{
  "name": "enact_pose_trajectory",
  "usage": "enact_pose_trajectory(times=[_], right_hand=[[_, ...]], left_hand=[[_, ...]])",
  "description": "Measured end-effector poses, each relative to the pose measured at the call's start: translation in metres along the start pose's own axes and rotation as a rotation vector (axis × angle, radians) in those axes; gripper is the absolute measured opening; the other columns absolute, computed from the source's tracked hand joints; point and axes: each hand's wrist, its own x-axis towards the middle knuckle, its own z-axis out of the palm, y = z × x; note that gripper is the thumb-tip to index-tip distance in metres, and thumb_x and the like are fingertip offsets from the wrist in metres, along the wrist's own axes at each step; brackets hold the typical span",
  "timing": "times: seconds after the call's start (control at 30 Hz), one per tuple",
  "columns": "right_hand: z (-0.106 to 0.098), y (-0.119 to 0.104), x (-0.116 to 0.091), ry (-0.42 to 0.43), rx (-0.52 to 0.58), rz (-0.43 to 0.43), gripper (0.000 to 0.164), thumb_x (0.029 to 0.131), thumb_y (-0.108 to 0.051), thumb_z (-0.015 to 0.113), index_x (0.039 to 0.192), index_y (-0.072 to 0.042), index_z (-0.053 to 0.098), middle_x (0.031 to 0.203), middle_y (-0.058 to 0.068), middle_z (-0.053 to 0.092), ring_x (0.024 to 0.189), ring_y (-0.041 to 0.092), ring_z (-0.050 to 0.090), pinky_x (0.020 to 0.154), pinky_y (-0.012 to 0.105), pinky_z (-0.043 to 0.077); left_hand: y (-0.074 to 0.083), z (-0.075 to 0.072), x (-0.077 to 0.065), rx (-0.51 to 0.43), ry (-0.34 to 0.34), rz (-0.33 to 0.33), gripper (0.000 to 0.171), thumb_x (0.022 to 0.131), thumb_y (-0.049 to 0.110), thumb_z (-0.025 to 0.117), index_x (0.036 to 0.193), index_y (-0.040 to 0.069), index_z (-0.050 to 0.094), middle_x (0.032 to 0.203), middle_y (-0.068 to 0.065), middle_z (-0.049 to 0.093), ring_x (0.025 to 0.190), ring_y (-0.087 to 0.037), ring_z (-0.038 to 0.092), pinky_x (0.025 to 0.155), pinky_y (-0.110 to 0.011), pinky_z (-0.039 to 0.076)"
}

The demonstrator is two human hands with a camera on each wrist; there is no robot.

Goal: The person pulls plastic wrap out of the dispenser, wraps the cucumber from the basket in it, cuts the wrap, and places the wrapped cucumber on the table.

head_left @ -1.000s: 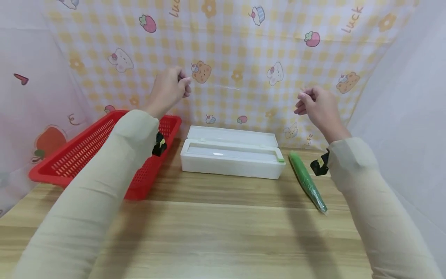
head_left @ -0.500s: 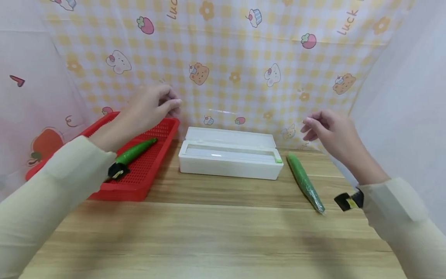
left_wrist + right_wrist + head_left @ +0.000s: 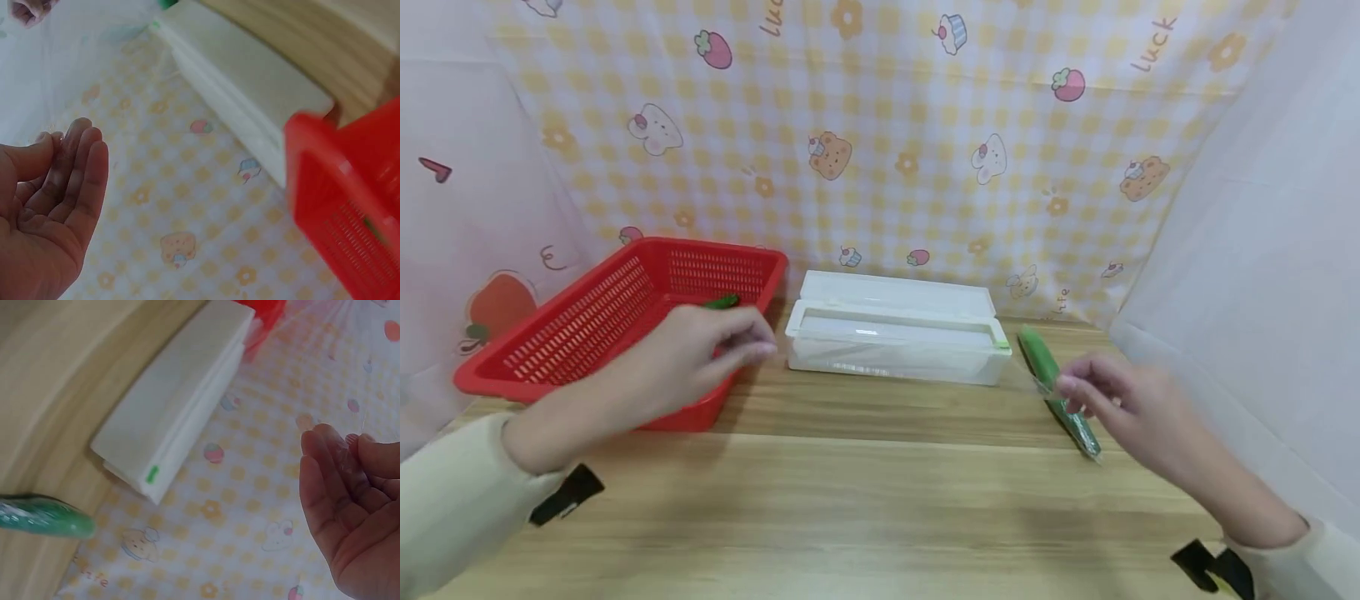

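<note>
Between my hands stretches a sheet of clear plastic wrap [image 3: 1040,387], nearly invisible but for a few glints and a faint haze. My left hand [image 3: 688,357] pinches one side of it between thumb and fingers, in front of the red basket. The other side is pinched by my right hand [image 3: 1138,412], which overlaps a wrapped cucumber [image 3: 1037,352] in the head view. Behind the film stands a white plastic wrap dispenser [image 3: 902,333], its lid raised. In the right wrist view, thumb and fingertips [image 3: 353,447] meet on the film's edge.
On the left stands a red slotted basket [image 3: 572,329] with a green cucumber [image 3: 722,302] inside, partly hidden by my left hand. A checked cloth [image 3: 910,208] hangs behind the wooden table [image 3: 880,500].
Both hands have come down and back toward me from high before the cloth, bringing the film lower in front of the dispenser. The cucumbers, basket and dispenser stay put.
</note>
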Motion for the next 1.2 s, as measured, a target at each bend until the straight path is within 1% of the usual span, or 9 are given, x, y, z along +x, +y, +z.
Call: enact_pose_trajectory(times=[0.13,0.33,0.4,0.57,0.7,0.87,0.97,1.1,1.2], right_hand=[[0.014,-0.001,-0.019,-0.061,0.026,-0.008,0.011,0.088,-0.009,0.062,0.084,-0.019,0.062,0.069,-0.018,0.060,0.063,-0.006,0.054,0.050,0.018,0.044],[0.037,0.004,-0.038,-0.128,0.078,-0.085,0.014,0.085,-0.007,0.064,0.085,-0.021,0.060,0.069,-0.021,0.055,0.062,-0.009,0.048,0.048,0.015,0.039],[0.044,0.006,-0.043,-0.142,0.086,-0.132,0.017,0.084,-0.006,0.064,0.085,-0.022,0.058,0.069,-0.021,0.051,0.060,-0.010,0.043,0.048,0.013,0.037],[0.061,0.011,-0.054,-0.195,0.070,-0.241,0.024,0.081,-0.003,0.067,0.085,-0.024,0.056,0.073,-0.021,0.051,0.060,-0.011,0.036,0.052,0.006,0.033],[0.072,0.013,-0.060,-0.223,0.004,-0.303,0.028,0.074,0.001,0.071,0.082,-0.022,0.058,0.075,-0.019,0.056,0.066,-0.010,0.043,0.056,0.005,0.036],[0.086,0.014,-0.063,-0.262,-0.103,-0.317,0.019,0.072,-0.005,0.073,0.077,-0.020,0.062,0.075,-0.016,0.060,0.068,-0.007,0.053,0.056,0.010,0.043],[0.093,0.014,-0.063,-0.310,-0.152,-0.296,0.017,0.074,-0.009,0.072,0.075,-0.021,0.060,0.073,-0.015,0.057,0.065,-0.007,0.050,0.054,0.012,0.043],[0.101,0.014,-0.062,-0.414,-0.186,-0.261,0.020,0.076,-0.008,0.070,0.070,-0.021,0.057,0.069,-0.017,0.049,0.062,-0.006,0.039,0.051,0.014,0.040],[0.108,0.013,-0.062,-0.415,-0.234,-0.312,0.027,0.072,-0.002,0.070,0.065,-0.021,0.051,0.066,-0.017,0.041,0.061,-0.004,0.032,0.050,0.013,0.034]], left_hand=[[-0.002,0.017,-0.019,-0.026,-0.083,0.055,0.008,0.083,0.014,0.068,0.086,0.020,0.063,0.074,0.016,0.060,0.065,0.003,0.050,0.059,-0.018,0.047],[-0.004,0.038,-0.040,-0.083,-0.285,0.002,0.006,0.086,0.018,0.066,0.086,0.022,0.061,0.076,0.019,0.061,0.069,0.006,0.055,0.062,-0.018,0.051],[-0.005,0.045,-0.045,-0.064,-0.311,0.002,0.009,0.086,0.018,0.066,0.084,0.024,0.060,0.075,0.020,0.060,0.068,0.007,0.053,0.061,-0.019,0.050],[-0.010,0.067,-0.058,-0.003,-0.314,0.098,0.015,0.082,0.014,0.069,0.078,0.025,0.059,0.073,0.020,0.056,0.064,0.008,0.047,0.057,-0.016,0.045],[-0.013,0.084,-0.063,0.093,-0.284,0.181,0.020,0.078,0.011,0.071,0.073,0.025,0.058,0.070,0.020,0.053,0.063,0.004,0.049,0.056,-0.016,0.043],[-0.013,0.101,-0.067,0.312,-0.270,0.291,0.017,0.073,0.016,0.073,0.071,0.025,0.059,0.066,0.016,0.052,0.064,-0.002,0.053,0.060,-0.022,0.040],[-0.012,0.106,-0.068,0.423,-0.292,0.342,0.012,0.074,0.020,0.071,0.072,0.023,0.060,0.066,0.014,0.053,0.065,-0.004,0.052,0.060,-0.022,0.036],[-0.012,0.111,-0.069,0.500,-0.322,0.379,0.009,0.076,0.026,0.069,0.074,0.022,0.062,0.067,0.013,0.056,0.064,-0.006,0.050,0.060,-0.021,0.035],[-0.012,0.114,-0.070,0.523,-0.329,0.391,0.011,0.078,0.030,0.068,0.074,0.022,0.063,0.067,0.011,0.056,0.062,-0.007,0.050,0.058,-0.021,0.033]])
